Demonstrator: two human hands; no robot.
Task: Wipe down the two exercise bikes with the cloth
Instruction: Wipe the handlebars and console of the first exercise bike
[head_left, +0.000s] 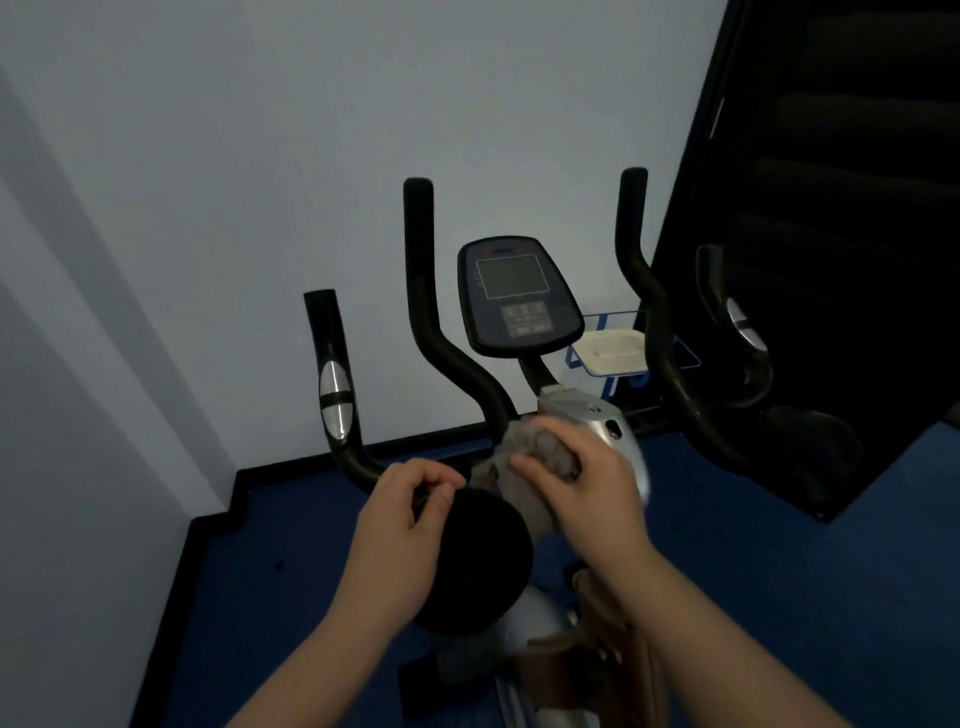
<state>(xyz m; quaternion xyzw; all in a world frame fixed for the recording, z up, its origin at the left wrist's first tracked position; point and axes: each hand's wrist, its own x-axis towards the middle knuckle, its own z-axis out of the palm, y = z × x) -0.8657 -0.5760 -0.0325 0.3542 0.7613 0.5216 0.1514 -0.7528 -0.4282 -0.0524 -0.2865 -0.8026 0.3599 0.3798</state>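
Bikes are what we are cleaning, and the one before us, the exercise bike (524, 301), stands against the pale wall on the blue floor (779, 545), its console facing us and its black handlebars (421, 291) rising on either side. Our right hand (576, 488) has its fingers curled over the grey cloth (540, 452), bunching it against the silver housing (597, 415) where the handlebar stem meets the frame, just below the console post. Our left hand (410, 519) is loosely curled at the front edge of the black saddle (478, 561); whether it pinches the edge or merely rests there, we cannot tell. The second bike is not clearly in view, though dark equipment (810, 260) stands to the right.

We judge ourselves to be in the middle of wiping the first bike, working the stem joint. Next we would draw the cloth up along the handlebars and over the console, then down to the saddle. That calls for keeping the cloth well gathered under the fingers so it does not snag on the bar bends, and light pressure over the screen.
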